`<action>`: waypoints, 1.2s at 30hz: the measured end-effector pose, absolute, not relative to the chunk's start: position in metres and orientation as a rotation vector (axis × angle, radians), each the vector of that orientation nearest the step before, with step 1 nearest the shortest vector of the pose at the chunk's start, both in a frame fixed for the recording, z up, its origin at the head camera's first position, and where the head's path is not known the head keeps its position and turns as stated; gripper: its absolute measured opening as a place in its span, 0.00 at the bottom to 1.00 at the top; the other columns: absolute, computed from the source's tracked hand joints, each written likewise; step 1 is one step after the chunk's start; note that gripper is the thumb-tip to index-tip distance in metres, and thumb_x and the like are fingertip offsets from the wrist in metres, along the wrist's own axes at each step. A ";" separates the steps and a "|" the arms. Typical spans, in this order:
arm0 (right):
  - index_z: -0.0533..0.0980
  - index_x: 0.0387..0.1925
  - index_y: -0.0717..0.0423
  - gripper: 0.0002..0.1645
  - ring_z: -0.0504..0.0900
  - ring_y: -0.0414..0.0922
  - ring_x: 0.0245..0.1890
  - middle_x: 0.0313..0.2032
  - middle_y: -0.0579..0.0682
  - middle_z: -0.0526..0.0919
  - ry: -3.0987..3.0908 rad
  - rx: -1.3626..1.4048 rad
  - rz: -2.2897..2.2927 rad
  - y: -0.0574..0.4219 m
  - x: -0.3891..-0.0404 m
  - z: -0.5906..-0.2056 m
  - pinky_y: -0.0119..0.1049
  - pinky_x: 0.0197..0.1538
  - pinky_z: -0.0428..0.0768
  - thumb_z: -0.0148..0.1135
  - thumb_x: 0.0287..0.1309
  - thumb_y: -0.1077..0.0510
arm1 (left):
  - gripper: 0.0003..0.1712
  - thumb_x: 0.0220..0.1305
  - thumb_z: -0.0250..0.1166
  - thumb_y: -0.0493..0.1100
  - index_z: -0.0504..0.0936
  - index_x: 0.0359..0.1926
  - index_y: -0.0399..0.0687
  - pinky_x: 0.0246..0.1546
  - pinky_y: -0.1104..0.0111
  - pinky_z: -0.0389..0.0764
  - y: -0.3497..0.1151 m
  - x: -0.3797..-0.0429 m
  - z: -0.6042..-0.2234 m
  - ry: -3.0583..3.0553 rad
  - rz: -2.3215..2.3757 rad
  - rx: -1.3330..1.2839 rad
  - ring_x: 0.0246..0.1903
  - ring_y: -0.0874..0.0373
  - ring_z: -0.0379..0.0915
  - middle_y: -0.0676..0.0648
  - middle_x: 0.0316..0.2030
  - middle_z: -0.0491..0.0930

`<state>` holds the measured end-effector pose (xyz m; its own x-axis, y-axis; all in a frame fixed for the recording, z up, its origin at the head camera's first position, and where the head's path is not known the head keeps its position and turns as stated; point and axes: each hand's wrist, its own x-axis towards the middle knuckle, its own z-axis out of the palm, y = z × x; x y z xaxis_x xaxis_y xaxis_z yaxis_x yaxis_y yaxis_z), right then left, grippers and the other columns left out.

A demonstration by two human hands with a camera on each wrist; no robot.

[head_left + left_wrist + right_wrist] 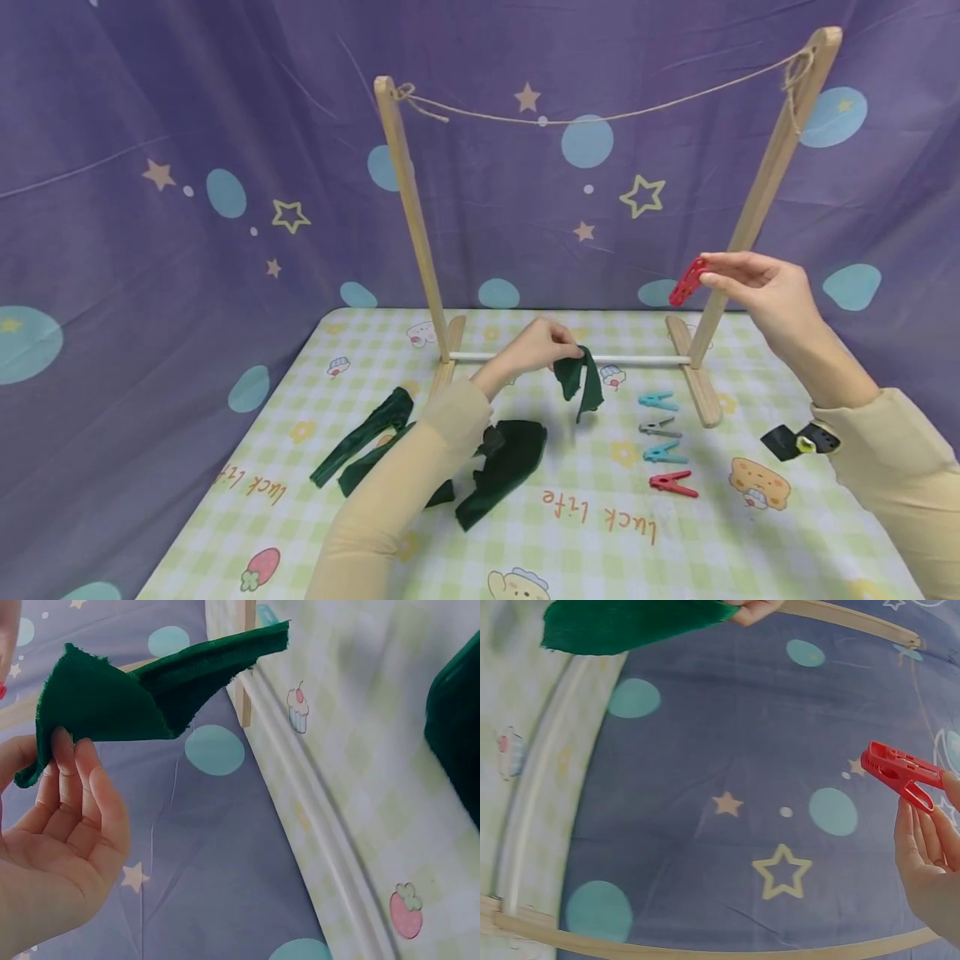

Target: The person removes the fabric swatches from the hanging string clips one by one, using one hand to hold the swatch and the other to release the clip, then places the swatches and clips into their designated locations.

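My left hand (542,343) pinches a small dark green piece of cloth (589,385) by its top edge, above the table. In the left wrist view the cloth (112,697) hangs folded from the fingertips, its edges frayed. Higher and to the right, my right hand (765,287) holds a red clothespin (687,282) by its handle end between thumb and fingers, in front of the right post. The right wrist view shows that red clothespin (900,769) pointing away from the fingers. Cloth and clothespin are well apart, both below the string (585,122).
A wooden frame with a left post (411,208), a right post (772,175) and a white bottom bar (495,357) stands at the back. Dark green cloth pieces (510,467) lie left. Several clothespins (663,452) form a column at right. A black strap (782,442) sits at the right sleeve.
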<state>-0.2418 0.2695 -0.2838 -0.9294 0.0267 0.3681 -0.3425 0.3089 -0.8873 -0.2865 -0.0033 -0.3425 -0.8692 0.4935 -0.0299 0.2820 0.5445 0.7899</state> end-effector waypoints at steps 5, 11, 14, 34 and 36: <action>0.75 0.49 0.55 0.22 0.75 0.28 0.40 0.36 0.28 0.80 -2.369 0.257 1.641 0.270 -0.233 -0.299 0.17 0.39 0.70 0.63 0.51 0.53 | 0.08 0.54 0.62 0.41 0.83 0.26 0.40 0.20 0.71 0.74 -0.006 -0.282 -0.351 2.520 1.272 0.639 0.18 0.63 0.69 0.50 0.25 0.79; 0.74 0.49 0.56 0.23 0.76 0.27 0.40 0.37 0.28 0.79 -2.457 0.270 1.639 0.271 -0.226 -0.318 0.19 0.39 0.72 0.62 0.51 0.53 | 0.08 0.54 0.62 0.43 0.83 0.26 0.43 0.22 0.69 0.76 -0.011 -0.275 -0.363 2.515 1.315 0.556 0.21 0.62 0.70 0.52 0.29 0.79; 0.74 0.48 0.56 0.20 0.77 0.28 0.39 0.37 0.30 0.80 -2.437 0.332 1.716 0.273 -0.223 -0.331 0.20 0.39 0.74 0.62 0.52 0.57 | 0.08 0.54 0.63 0.46 0.83 0.27 0.47 0.28 0.68 0.73 -0.014 -0.270 -0.370 2.558 1.282 0.504 0.20 0.61 0.71 0.55 0.30 0.79; 0.72 0.50 0.53 0.19 0.77 0.29 0.40 0.40 0.31 0.78 -2.524 0.652 1.837 0.275 -0.203 -0.380 0.26 0.36 0.77 0.57 0.54 0.65 | 0.07 0.55 0.63 0.41 0.81 0.29 0.40 0.20 0.68 0.75 -0.042 -0.235 -0.404 2.449 1.324 0.650 0.19 0.62 0.68 0.47 0.24 0.80; 0.73 0.49 0.53 0.20 0.77 0.30 0.40 0.41 0.32 0.78 -2.489 0.707 1.914 0.275 -0.201 -0.385 0.27 0.35 0.77 0.55 0.54 0.69 | 0.06 0.54 0.63 0.40 0.81 0.29 0.40 0.20 0.67 0.75 -0.045 -0.232 -0.406 2.441 1.302 0.662 0.18 0.62 0.68 0.47 0.23 0.80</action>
<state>-0.2011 0.2747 -0.3846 -0.9008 -0.3849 0.2010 -0.2931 0.1974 -0.9355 -0.2315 -0.0447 -0.4057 -0.8502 0.5247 -0.0425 0.2569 0.4839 0.8366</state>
